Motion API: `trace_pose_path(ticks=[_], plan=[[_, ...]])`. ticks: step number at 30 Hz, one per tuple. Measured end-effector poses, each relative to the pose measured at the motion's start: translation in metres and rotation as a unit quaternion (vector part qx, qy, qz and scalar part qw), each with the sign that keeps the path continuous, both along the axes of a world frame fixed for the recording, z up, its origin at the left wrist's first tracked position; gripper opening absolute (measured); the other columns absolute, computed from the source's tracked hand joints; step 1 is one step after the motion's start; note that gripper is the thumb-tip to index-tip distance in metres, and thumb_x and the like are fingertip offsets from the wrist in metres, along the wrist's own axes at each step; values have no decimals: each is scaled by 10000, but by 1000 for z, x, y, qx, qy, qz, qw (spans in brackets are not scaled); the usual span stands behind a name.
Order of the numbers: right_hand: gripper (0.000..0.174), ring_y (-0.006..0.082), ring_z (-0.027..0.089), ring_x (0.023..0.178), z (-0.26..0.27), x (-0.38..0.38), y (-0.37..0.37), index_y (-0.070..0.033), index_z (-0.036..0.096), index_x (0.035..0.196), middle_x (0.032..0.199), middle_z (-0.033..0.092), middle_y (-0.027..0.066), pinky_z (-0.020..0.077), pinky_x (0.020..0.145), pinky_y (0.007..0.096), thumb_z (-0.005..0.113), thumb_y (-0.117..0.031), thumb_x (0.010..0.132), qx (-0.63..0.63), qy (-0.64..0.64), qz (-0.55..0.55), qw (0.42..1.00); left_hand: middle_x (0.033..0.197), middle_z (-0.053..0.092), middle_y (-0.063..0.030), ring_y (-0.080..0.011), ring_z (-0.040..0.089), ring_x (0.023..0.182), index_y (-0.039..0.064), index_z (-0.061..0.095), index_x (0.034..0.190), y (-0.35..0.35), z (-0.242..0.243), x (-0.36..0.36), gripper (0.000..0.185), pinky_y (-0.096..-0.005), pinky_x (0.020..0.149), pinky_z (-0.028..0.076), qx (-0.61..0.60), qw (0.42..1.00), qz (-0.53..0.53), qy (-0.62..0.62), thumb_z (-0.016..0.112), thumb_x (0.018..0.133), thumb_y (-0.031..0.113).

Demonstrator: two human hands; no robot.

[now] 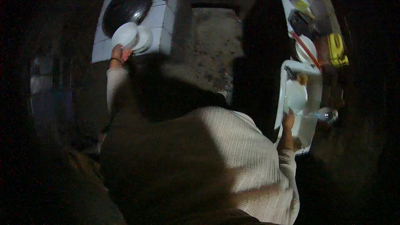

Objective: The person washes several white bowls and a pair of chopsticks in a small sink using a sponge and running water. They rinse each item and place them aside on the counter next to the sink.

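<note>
At the upper left, my left hand (121, 53) grips the near rim of a white bowl (125, 35), tilted beside a second white bowl (143, 39). Both are at the near edge of a white-tiled counter (157, 22). On the right, my right hand (288, 122) reaches into a white sink (281, 95), its fingertips at the edge of a white dish (296, 95) in the basin. Blur and dim light hide whether these fingers hold the dish.
A dark wok (128, 9) is set in the tiled counter. Beyond the sink are a white bowl (301, 50) with red chopsticks (304, 48) across it, and a yellow plastic jug (336, 50). A clear bottle (326, 114) lies by the sink's right side.
</note>
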State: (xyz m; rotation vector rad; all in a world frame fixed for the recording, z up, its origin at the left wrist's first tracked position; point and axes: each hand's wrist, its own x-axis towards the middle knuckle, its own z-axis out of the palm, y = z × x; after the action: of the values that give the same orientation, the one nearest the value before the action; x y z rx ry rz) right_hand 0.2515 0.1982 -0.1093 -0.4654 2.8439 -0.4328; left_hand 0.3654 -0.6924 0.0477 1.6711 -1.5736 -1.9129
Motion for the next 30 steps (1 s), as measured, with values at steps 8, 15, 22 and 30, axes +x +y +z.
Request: trace_pose_path(ticks=[8,15,22,30], plan=[[448,374,561,1028,-28,-21,-34,-69,562,1152,1147,572,200,445,870,435,350,-387,920,-47,-87,-328,939,550,506,18,-105,428,393,103,533,734,-96,-49,41,262,-225,335,345,171,975,-131,-49,483,890,308],[486,328,608,920,-29,-25,-41,-17,626,1020,929,646,195,469,809,386,514,-453,837,-161,2,-426,890,444,366,38,-98,307,335,115,516,606,-57,-41,10,501,-239,329,243,-29,977,-130,-165,510,871,541],[415,256,636,832,-48,-44,-47,39,647,905,866,659,180,481,722,341,552,-354,811,-278,-7,-462,842,650,571,-87,-212,578,564,28,563,827,-14,-15,0,495,-355,477,480,-396,891,-49,-215,537,842,523],[134,400,620,706,35,-27,-44,-96,613,887,789,638,198,501,677,451,543,-121,775,-45,46,-260,963,809,591,-71,-118,560,678,-41,511,1182,430,55,-150,351,-226,622,449,66,880,-445,151,485,844,52]])
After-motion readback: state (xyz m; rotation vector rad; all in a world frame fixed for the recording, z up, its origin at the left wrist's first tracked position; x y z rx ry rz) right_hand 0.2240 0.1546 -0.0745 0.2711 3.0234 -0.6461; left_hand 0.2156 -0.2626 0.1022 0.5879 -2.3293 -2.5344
